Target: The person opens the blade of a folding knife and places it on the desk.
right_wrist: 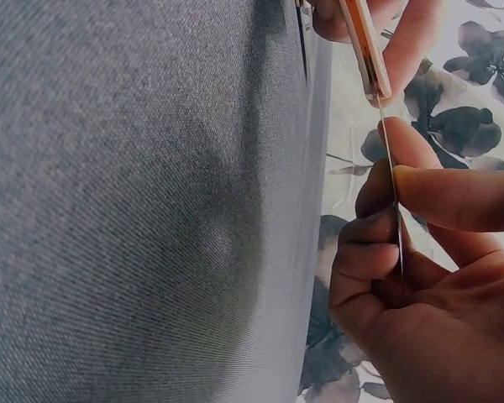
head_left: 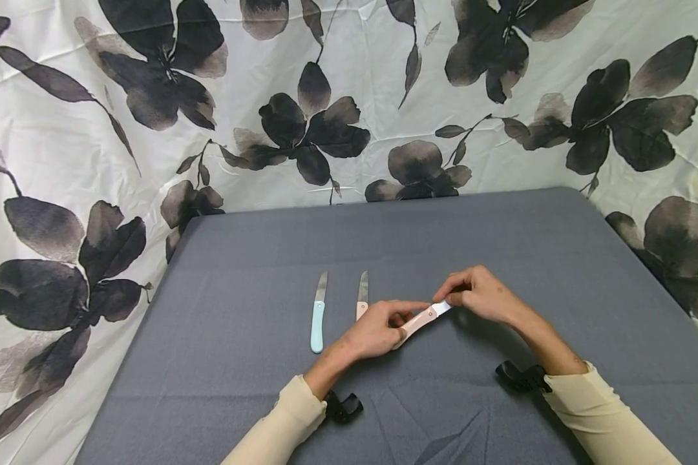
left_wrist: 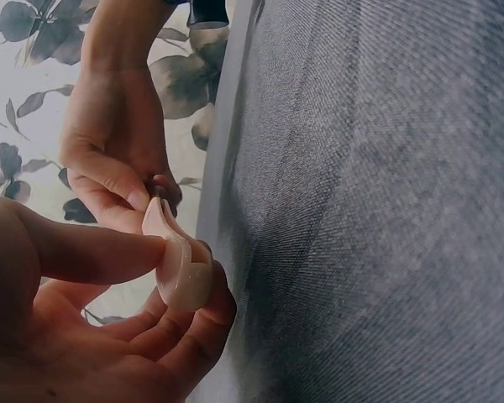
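Observation:
A folding knife with a pale pink handle [head_left: 420, 323] is held between both hands, its blade [head_left: 442, 307] out of the handle. My left hand [head_left: 378, 328] grips the handle, thumb on one side and fingers on the other, as the left wrist view shows at the handle's end [left_wrist: 185, 281]. My right hand [head_left: 481, 294] pinches the blade between thumb and fingers; in the right wrist view the thin blade [right_wrist: 392, 155] appears edge-on, its far part among the fingers. Behind the left hand lies a second pink-handled knife [head_left: 362, 297], unfolded, its lower handle hidden.
A light blue folding knife [head_left: 317, 323] lies unfolded to the left, blade pointing away. Grey cloth [head_left: 238, 361] covers the table, with creases near the front. A white sheet with dark flowers [head_left: 384, 129] hangs behind. Black bands with mounts [head_left: 344, 408] sit on both wrists.

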A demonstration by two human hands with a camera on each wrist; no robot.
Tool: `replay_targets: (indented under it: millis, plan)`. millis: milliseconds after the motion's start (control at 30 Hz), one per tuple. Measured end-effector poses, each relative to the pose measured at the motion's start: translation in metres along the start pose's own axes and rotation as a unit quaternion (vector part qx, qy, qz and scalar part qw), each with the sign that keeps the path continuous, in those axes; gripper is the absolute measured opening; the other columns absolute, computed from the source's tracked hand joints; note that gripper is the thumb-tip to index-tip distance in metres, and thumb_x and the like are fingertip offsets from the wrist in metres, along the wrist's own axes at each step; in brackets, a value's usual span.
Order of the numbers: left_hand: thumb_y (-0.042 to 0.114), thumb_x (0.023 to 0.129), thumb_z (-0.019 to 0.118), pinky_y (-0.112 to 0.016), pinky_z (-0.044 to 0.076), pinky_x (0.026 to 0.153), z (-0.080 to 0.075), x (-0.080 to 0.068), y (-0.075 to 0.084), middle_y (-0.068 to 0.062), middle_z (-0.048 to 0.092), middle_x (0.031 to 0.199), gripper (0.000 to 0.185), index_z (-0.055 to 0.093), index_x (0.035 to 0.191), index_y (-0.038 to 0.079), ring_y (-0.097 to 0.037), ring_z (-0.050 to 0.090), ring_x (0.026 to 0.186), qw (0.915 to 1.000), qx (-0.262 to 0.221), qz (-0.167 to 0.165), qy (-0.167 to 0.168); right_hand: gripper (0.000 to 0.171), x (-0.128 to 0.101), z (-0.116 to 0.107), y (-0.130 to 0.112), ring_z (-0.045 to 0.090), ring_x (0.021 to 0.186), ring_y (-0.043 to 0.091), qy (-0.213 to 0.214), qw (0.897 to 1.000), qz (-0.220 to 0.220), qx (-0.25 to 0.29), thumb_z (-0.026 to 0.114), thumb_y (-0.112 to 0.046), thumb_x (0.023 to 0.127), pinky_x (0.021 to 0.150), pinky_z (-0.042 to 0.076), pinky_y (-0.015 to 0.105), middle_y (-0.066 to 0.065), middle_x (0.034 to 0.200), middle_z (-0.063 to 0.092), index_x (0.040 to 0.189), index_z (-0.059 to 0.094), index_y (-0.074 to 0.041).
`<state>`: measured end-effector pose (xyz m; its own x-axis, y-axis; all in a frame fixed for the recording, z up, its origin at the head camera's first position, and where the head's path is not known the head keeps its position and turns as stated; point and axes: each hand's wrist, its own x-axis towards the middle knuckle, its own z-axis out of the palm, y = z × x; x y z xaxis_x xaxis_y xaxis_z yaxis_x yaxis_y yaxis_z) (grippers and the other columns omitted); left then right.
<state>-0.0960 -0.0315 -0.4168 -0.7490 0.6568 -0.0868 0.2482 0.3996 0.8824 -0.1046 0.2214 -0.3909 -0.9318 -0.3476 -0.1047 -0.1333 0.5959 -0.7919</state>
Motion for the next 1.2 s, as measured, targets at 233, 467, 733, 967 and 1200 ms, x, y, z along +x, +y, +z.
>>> replay_targets:
  millis: [233, 467, 733, 967, 1200]
  plan:
    - [-0.009, 0.081, 0.059, -0.017, 0.043, 0.062, 0.0, -0.003, -0.003, -0.006, 0.073, 0.101, 0.069, 0.067, 0.142, 0.021, -0.003, 0.058, 0.076, 0.9996, 0.015, 0.011, -0.02, 0.021, -0.002, 0.004, 0.002, 0.07, 0.093, 0.015, -0.01, 1.0, 0.0, 0.0, 0.066, 0.001, 0.091, 0.079, 0.054, 0.024, 0.005, 0.1, 0.08, 0.095, 0.083, -0.012]
    - [-0.006, 0.085, 0.057, -0.018, 0.044, 0.063, 0.001, -0.004, -0.007, -0.007, 0.073, 0.107, 0.068, 0.063, 0.146, 0.023, -0.005, 0.058, 0.077, 0.9992, 0.018, 0.022, -0.03, 0.021, -0.003, 0.002, 0.007, 0.072, 0.095, 0.014, -0.011, 1.0, -0.014, -0.002, 0.067, 0.0, 0.093, 0.081, 0.057, 0.024, 0.007, 0.101, 0.08, 0.098, 0.083, -0.011]
    - [-0.005, 0.093, 0.059, -0.018, 0.049, 0.071, 0.007, -0.005, -0.008, -0.011, 0.072, 0.116, 0.063, 0.059, 0.15, 0.022, -0.003, 0.062, 0.085, 0.9992, -0.024, 0.027, -0.016, 0.023, -0.005, -0.003, 0.012, 0.07, 0.09, 0.012, 0.028, 0.999, -0.009, 0.045, 0.072, -0.013, 0.097, 0.078, 0.055, 0.027, 0.018, 0.111, 0.076, 0.117, 0.077, -0.004]
    - [-0.003, 0.094, 0.064, -0.019, 0.05, 0.072, 0.006, -0.002, -0.001, -0.011, 0.071, 0.119, 0.061, 0.059, 0.148, 0.026, -0.003, 0.065, 0.088, 0.9951, -0.095, 0.01, 0.025, 0.037, 0.006, -0.004, 0.013, 0.072, 0.083, 0.02, 0.079, 0.988, 0.004, 0.135, 0.075, -0.017, 0.096, 0.077, 0.06, 0.035, 0.0, 0.096, 0.075, 0.131, 0.068, -0.006]
    - [-0.006, 0.091, 0.068, -0.017, 0.052, 0.071, 0.008, 0.002, 0.002, -0.016, 0.068, 0.119, 0.064, 0.059, 0.149, 0.02, -0.01, 0.07, 0.091, 0.9847, -0.161, 0.001, 0.066, 0.037, 0.018, 0.008, 0.007, 0.073, 0.081, 0.01, 0.115, 0.95, -0.018, 0.29, 0.071, -0.004, 0.097, 0.077, 0.063, 0.029, -0.001, 0.092, 0.074, 0.132, 0.062, -0.01]
